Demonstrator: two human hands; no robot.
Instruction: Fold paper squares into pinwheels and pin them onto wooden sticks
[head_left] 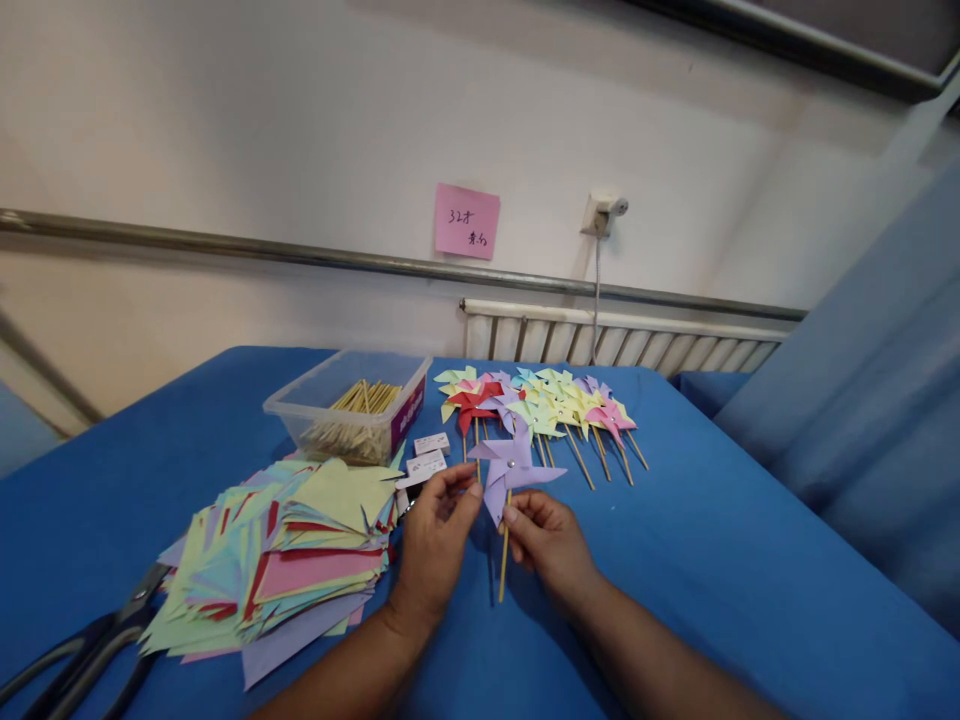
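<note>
A pale purple paper pinwheel on a thin wooden stick is held upright in front of me, with a small pin head at its centre. My right hand pinches the stick between thumb and fingers just below the blades. Beside the left blades is my left hand, its fingers half curled and thumb slightly apart; whether the fingertips touch the paper is hard to see. Behind lies a group of finished pinwheels in red, yellow, green, pink and purple, their sticks pointing towards me.
Left of my hands is a tall pile of coloured paper pieces, with black-handled scissors beside it. A clear plastic box holds many sticks. Small white boxes stand near it on the blue-covered table. A radiator is behind.
</note>
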